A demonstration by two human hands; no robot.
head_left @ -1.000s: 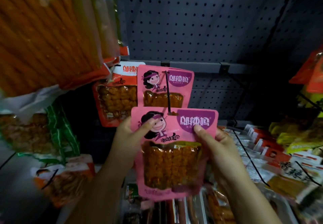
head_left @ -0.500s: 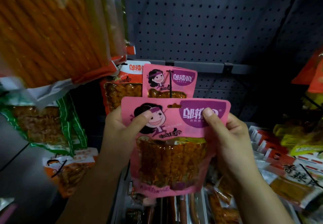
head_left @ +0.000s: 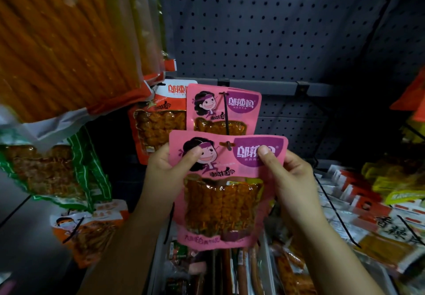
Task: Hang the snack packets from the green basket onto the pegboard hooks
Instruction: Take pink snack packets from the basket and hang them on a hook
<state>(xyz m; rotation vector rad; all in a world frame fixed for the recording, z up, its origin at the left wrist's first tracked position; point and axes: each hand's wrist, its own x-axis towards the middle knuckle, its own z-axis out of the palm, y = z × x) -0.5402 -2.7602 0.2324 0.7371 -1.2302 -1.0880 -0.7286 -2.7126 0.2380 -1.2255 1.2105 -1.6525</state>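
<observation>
Left hand: clamped on upper left corner of pink packet, thumb across the printed face.
Right hand: clamped on upper right corner, thumb on the purple logo.
Pink packet: upright between both hands, window and lower edge hanging below the grips.
Hook: black, tip at the packet's hang hole, midway between the thumbs.
Second pink packet: on the same hook, just above and behind the grips.
Pegboard: above, behind.
</observation>
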